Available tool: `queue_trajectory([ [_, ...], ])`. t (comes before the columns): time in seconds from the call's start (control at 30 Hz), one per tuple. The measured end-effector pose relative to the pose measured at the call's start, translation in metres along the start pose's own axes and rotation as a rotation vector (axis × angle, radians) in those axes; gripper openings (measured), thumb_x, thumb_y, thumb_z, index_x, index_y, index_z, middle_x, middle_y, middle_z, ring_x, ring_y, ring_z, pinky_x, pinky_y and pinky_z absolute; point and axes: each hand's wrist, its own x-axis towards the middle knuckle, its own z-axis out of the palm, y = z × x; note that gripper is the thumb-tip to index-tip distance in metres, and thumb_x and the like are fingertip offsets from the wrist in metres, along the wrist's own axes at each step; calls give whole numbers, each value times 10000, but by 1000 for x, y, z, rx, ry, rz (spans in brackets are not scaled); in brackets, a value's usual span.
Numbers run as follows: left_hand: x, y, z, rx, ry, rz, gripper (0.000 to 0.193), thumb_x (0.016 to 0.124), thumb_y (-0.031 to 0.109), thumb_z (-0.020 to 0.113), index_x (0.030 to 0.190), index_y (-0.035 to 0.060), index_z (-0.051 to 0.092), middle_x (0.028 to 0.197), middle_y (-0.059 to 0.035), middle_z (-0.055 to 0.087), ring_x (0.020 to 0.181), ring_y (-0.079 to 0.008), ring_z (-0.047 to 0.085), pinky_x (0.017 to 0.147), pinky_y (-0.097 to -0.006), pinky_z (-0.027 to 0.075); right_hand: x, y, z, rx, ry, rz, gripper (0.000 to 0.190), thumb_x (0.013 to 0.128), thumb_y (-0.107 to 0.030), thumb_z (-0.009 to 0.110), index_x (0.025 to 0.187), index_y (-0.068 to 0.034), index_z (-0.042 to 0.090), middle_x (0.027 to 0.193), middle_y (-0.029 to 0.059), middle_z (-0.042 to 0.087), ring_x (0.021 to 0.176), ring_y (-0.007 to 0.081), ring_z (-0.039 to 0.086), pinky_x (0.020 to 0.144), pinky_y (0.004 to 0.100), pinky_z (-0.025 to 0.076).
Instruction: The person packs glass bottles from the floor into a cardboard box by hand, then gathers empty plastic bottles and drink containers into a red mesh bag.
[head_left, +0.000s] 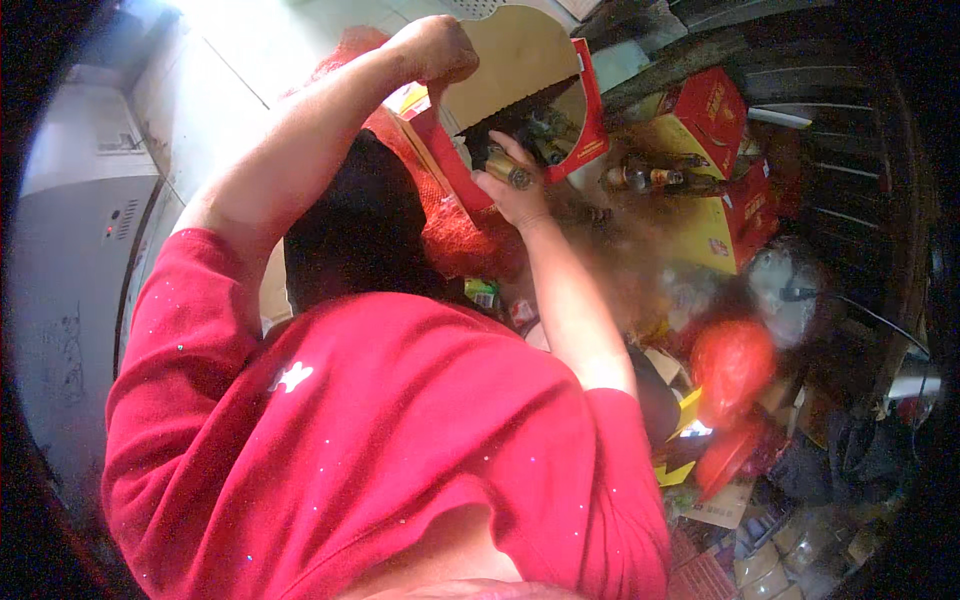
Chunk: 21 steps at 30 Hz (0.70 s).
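Note:
My left hand (442, 51) is closed on the edge of the cardboard flap (517, 64) of an opened red box. Lower and to the right, my right hand (517, 187) holds a brownish glass bottle (510, 169), its round base turned towards me, at the box's opening. The red box (592, 112) stands tilted in front of me; dark, bottle-like shapes show in its shadowed inside. Red mesh netting (465, 240) lies against the near side of the box.
Glass bottles (652, 178) lie to the right beside more red and yellow boxes (709, 124). Red plastic bags (731, 367) and mixed clutter lie at the lower right. A white appliance (75, 247) stands on the left, beside the pale tiled floor (225, 67). Dark slats border the far right.

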Motion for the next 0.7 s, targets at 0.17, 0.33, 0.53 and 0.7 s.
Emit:
queue_trajectory([
  [0.17,2,-1,0,3,-23,4,415,476,435,722,730,149,562,675,-22,591,684,-258,598,623,-336,498,7,24,-2,-313,-34,-112,556,657,-241,700,1169,-109,526,1073,132,561,976,197,530,846,296,414],
  [0.33,0,3,1,9,58,-32,454,446,421,744,759,139,573,689,-38,599,695,-285,601,632,-344,505,18,15,-17,-298,-271,35,672,649,-275,706,1235,-62,456,1171,166,521,1045,225,516,874,307,407],
  [0.53,0,1,8,42,55,-90,489,434,428,752,785,132,583,708,-44,609,744,-282,611,679,-351,507,31,24,-19,-389,-443,169,704,680,-260,669,1265,15,392,1219,176,489,1092,247,492,914,297,382],
  [0.7,-1,-2,7,-19,28,-135,436,449,391,743,761,127,590,697,-50,608,728,-281,612,662,-347,505,42,36,-12,-412,-439,115,575,751,-323,531,1230,-19,442,1206,190,494,1101,314,482,946,327,367],
])
